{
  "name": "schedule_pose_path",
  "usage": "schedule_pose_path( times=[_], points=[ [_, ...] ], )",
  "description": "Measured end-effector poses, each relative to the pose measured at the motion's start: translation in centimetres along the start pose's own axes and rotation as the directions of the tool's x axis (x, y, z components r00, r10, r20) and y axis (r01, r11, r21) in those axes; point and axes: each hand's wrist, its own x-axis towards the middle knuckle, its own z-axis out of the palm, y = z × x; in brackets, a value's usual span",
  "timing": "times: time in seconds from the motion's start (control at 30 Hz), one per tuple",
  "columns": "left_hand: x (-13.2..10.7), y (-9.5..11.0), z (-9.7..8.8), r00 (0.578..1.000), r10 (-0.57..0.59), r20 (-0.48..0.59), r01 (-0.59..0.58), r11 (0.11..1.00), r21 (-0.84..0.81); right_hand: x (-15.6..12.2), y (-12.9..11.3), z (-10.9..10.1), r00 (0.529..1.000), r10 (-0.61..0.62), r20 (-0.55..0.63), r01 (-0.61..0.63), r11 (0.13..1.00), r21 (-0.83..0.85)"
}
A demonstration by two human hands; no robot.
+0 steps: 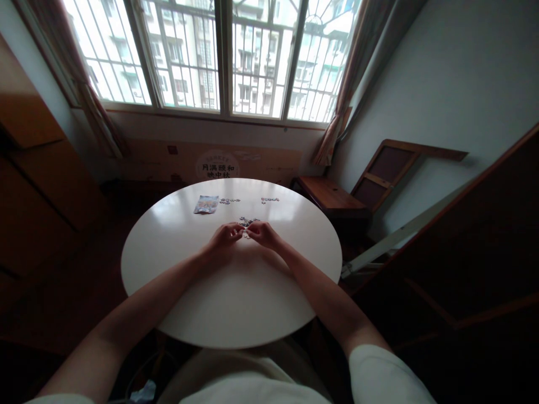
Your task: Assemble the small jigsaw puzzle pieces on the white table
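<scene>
My left hand (228,233) and my right hand (261,232) meet over the middle of a round white table (236,303). The fingertips of both are pinched together around small pale jigsaw puzzle pieces (246,235). Just beyond my fingers lies a loose pile of puzzle pieces (249,221). Farther back, joined pieces form a short strip (230,201), and another short strip (270,200) sits to its right. A printed picture sheet or packet (206,204) lies left of the strips. My fingers partly hide the pieces in them.
Behind the table stands a long printed carton (261,160) below barred windows (261,62). A wooden bench or low cabinet (332,193) is at the back right, with a wooden frame (379,174) leaning near the wall. A cabinet (37,185) stands on the left.
</scene>
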Motion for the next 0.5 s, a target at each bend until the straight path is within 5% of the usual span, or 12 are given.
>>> schedule_pose_path(
  times=[0.5],
  points=[
    [-0.08,0.24,-0.22,0.998,-0.009,0.066,0.007,0.999,0.033,-0.01,0.30,0.10,1.000,0.005,0.011,-0.004,1.000,-0.028]
  ],
)
